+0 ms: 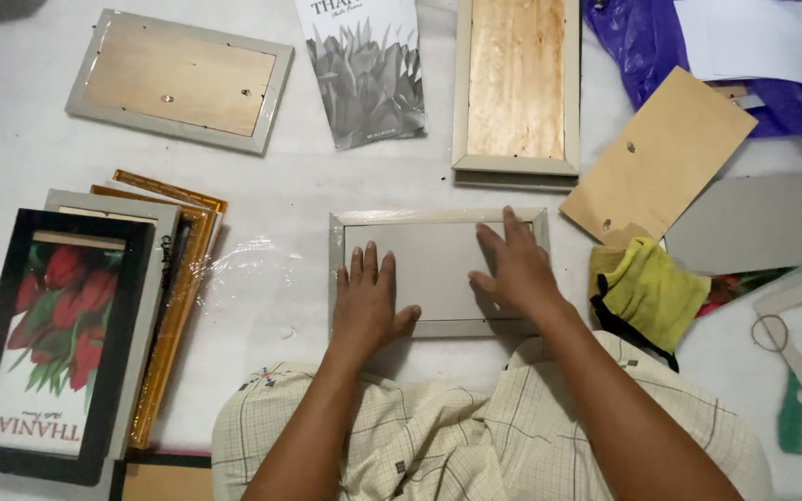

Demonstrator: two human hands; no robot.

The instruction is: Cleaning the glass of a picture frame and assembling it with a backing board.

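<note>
White sheet-covered floor (11, 139) strewn with picture frames (178, 82), yellow cloth (656, 292).

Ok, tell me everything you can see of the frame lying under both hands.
The frame is a pale grey-white rectangle lying flat on the white surface, long side across, just ahead of the person's lap. A plain grey board fills its opening, so it seems to lie back side up. The left hand and right hand rest palm-down, fingers spread, on that board. Crinkled clear film lies against its left edge. No hooks or clips show on it.
</note>
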